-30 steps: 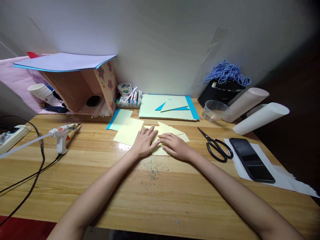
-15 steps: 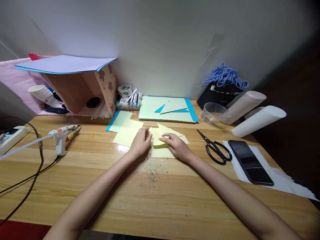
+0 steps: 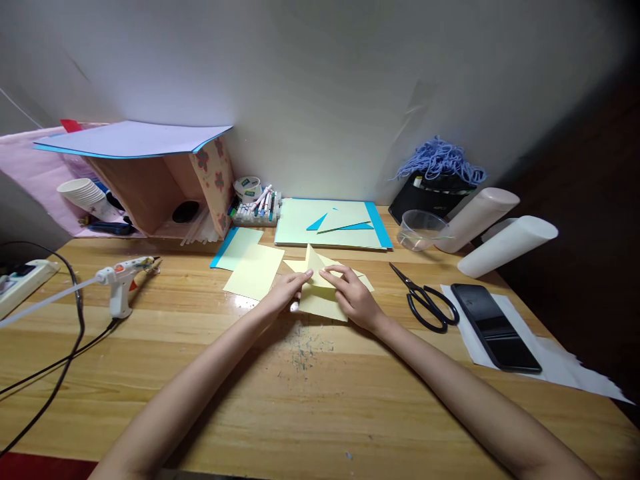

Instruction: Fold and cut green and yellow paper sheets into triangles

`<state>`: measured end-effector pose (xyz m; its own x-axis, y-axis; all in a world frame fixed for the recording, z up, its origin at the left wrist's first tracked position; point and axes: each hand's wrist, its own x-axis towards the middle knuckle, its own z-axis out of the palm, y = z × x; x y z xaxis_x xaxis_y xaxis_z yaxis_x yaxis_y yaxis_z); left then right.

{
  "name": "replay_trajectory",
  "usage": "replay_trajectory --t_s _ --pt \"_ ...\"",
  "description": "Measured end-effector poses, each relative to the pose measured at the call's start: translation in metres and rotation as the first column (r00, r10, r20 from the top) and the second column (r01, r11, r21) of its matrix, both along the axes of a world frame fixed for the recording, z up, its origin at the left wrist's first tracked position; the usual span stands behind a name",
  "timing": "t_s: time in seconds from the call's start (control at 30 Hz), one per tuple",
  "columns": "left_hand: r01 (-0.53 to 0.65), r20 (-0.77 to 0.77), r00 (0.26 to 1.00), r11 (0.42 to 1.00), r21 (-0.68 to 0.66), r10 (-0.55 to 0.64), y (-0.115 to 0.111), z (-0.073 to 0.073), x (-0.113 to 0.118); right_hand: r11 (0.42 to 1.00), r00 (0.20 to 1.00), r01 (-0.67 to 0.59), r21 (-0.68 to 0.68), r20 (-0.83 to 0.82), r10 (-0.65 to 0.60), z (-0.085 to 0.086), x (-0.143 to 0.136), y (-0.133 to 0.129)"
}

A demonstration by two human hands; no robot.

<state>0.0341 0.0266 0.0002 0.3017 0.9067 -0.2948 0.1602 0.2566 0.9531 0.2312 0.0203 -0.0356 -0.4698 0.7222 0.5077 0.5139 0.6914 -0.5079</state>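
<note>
A pale yellow sheet of paper [image 3: 323, 305] lies between my hands at the middle of the table, with a pointed flap standing up on its far side. My left hand [image 3: 285, 293] grips its left edge, thumb on top and fingers underneath. My right hand [image 3: 354, 297] pinches the right part of the sheet, fingertips on the flap. Behind it, other yellow paper pieces [image 3: 366, 283] show partly, covered by the sheet and my right hand. Left of my left hand rest a yellow sheet [image 3: 256, 270] and a blue-edged sheet [image 3: 240, 248].
Black-handled scissors [image 3: 425, 303] and a phone [image 3: 495, 327] on white paper lie to the right. A glue gun [image 3: 121, 283] with its cord stands left. At the back are a decorated box [image 3: 217, 180], markers [image 3: 263, 203], stacked paper [image 3: 383, 227], a clear bowl [image 3: 424, 230] and white rolls [image 3: 507, 247].
The sheet's flap now stands up in a point. My left hand has shifted to the sheet's near left edge with its thumb on top. The view has shifted slightly.
</note>
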Motion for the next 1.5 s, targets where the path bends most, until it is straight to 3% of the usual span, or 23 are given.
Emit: replay_trajectory --t_s 0.2,0.3,0.33,0.4,0.47,0.53,0.57,0.7,0.83,1.0,1.27,1.5 --pt "0.05 -0.02 0.999 0.996 0.068 -0.048 0.0 -0.003 -0.002 0.986 0.988 -0.156 -0.059 -0.013 0.155 0.008 -0.006 -0.008" --pt "0.144 -0.061 0.988 0.988 0.063 -0.14 0.001 0.003 -0.008 0.96 0.953 -0.076 -0.269 -0.301 -0.009 0.008 -0.008 -0.006" --pt "0.216 -0.087 0.974 0.974 0.06 -0.211 0.001 0.007 -0.011 0.926 0.907 -0.059 -0.372 -0.407 -0.106 0.007 -0.008 -0.005" --pt "0.382 -0.158 0.915 0.923 0.045 -0.371 0.0 0.013 -0.014 0.803 0.822 -0.143 -0.579 -0.522 -0.229 0.004 -0.007 0.0" --pt "0.486 -0.217 0.855 0.873 0.025 -0.47 -0.002 0.016 -0.016 0.639 0.807 -0.302 -0.708 -0.546 -0.224 0.002 -0.005 0.005" --pt "0.479 -0.249 0.854 0.877 0.036 -0.456 -0.001 0.015 -0.017 0.529 0.812 -0.391 -0.753 -0.553 -0.188 0.001 -0.003 0.007" --pt "0.441 -0.255 0.873 0.896 0.049 -0.415 -0.001 0.012 -0.017 0.516 0.807 -0.404 -0.755 -0.56 -0.186 0.001 -0.002 0.008" --pt "0.248 -0.258 0.943 0.962 0.112 -0.213 0.008 0.002 -0.021 0.583 0.779 -0.368 -0.724 -0.583 -0.231 -0.001 -0.002 0.008" --pt "0.135 -0.279 0.957 0.975 0.174 -0.083 0.014 0.003 -0.028 0.639 0.768 -0.329 -0.696 -0.591 -0.248 -0.003 -0.004 0.007" --pt "0.099 -0.247 0.967 0.983 0.153 -0.059 0.016 0.011 -0.031 0.685 0.762 -0.287 -0.67 -0.593 -0.261 -0.006 -0.004 0.009" --pt "0.102 -0.253 0.966 0.982 0.162 -0.059 0.017 0.007 -0.031 0.696 0.75 -0.253 -0.672 -0.591 -0.298 -0.005 -0.005 0.009" --pt "0.082 -0.318 0.948 0.956 0.283 0.013 0.014 0.003 -0.028 0.703 0.74 -0.232 -0.672 -0.591 -0.32 -0.005 -0.007 0.01"
